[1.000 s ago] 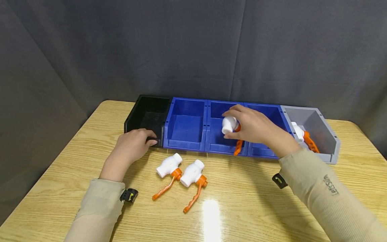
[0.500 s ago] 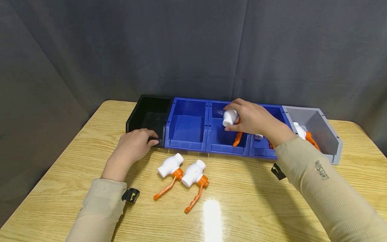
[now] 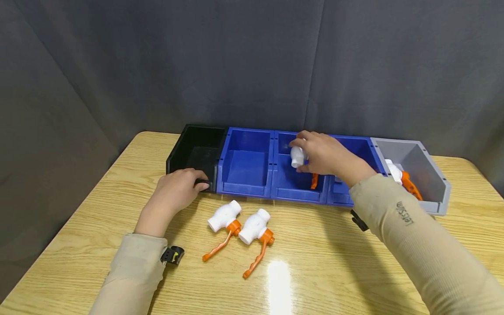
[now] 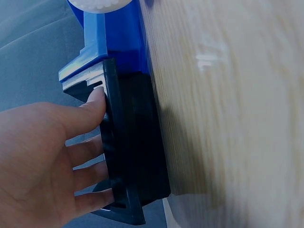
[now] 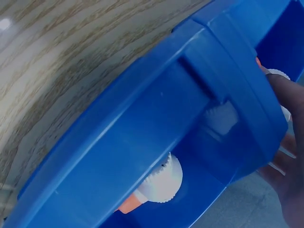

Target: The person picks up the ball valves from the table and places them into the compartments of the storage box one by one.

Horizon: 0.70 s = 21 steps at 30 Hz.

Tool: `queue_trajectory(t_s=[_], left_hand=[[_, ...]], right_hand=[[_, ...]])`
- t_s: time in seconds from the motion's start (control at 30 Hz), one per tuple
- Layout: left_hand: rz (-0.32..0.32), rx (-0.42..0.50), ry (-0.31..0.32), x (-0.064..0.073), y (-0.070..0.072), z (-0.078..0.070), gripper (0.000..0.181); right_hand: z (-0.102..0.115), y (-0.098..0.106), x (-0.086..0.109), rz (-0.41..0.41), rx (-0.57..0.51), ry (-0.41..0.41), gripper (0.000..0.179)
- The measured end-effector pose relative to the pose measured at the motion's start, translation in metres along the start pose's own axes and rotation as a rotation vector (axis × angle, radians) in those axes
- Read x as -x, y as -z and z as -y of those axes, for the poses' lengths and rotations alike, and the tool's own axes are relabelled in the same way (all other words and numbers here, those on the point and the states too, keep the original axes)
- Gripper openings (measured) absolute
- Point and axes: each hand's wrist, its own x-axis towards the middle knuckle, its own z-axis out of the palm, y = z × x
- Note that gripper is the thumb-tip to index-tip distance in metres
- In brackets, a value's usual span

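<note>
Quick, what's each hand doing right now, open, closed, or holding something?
Left hand: closed on the black bin's front rim.
Right hand: closed, holding a white valve at the middle blue bin.

I'd call this a lab or workshop station, though I can't tell which: a dark grey curtain [image 3: 177,65] hangs behind my wood-grain table [image 3: 319,258], plastic bins [image 3: 245,168] line its far side, orange-handled white valves [image 3: 254,225] lie nearer, and a small black device [image 3: 173,254] sits at my left cuff [image 3: 142,251].
</note>
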Motion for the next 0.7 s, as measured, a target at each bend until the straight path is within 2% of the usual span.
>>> queue_trajectory(t_s=[0.17,0.43,0.7], left_hand=[[-0.004,-0.006,-0.011,0.001,0.0,0.0,0.026],[-0.005,-0.006,-0.007,0.002,0.002,0.0,0.026],[0.0,-0.005,0.001,0.002,0.003,0.0,0.027]], right_hand=[[0.002,-0.004,-0.003,0.031,0.02,0.013,0.063],[0.007,-0.004,-0.011,0.122,0.032,-0.034,0.063],[0.014,-0.007,-0.014,0.182,0.08,-0.012,0.062]])
